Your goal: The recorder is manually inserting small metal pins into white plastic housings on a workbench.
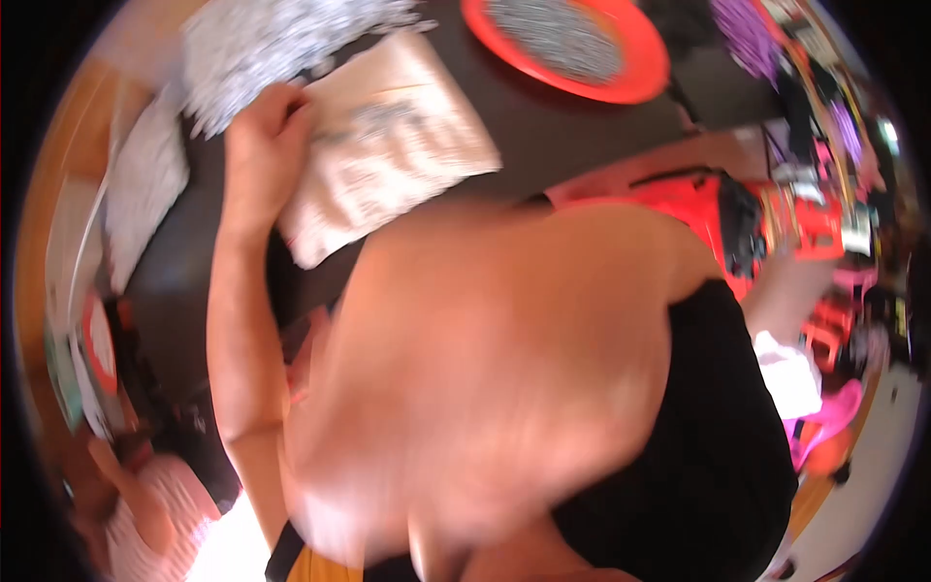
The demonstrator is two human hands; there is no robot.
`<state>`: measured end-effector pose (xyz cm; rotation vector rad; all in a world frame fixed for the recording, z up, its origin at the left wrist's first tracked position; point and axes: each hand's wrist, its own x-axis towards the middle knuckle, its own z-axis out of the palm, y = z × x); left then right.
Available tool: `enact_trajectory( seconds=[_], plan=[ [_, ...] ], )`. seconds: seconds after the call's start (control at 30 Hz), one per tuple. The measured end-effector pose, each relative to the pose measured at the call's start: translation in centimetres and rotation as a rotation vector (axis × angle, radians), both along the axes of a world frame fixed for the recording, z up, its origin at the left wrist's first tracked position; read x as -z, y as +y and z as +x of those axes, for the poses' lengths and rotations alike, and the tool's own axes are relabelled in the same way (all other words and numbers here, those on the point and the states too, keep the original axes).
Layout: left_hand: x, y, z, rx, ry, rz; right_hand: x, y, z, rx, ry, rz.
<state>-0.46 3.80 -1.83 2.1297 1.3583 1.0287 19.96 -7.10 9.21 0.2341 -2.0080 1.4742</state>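
My left hand rests on the dark table at the left edge of a beige cloth with dark printing on it. Its fingers are curled closed beside a pile of small silvery-white pieces; what they hold, if anything, is hidden. Very close to the camera, my right hand and arm fill the middle of the head view. Motion smears them, so the fingers cannot be made out, and they cover the front part of the table.
A red plate heaped with small grey pieces stands at the far side of the table. A pale sheet-like thing lies at the left. At the right are a red bag and pink and red stools. Another person sits at lower left.
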Motion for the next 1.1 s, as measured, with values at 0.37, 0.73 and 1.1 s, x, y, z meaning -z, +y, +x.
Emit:
enact_trajectory(
  seconds=[0.37,0.73,1.1],
  plan=[
    [0.2,-0.2,-2.8,-0.146,-0.392,-0.232,7.1,12.2,-1.8,0.865,-0.579,0.874],
    [-0.3,-0.4,-2.6,-0.119,-0.412,-0.168,7.6,13.6,-3.0,0.717,-0.575,0.870],
    [-0.5,-0.4,-2.4,-0.170,-0.312,-0.286,8.4,15.0,-1.9,0.745,-0.652,0.823]
  ],
)
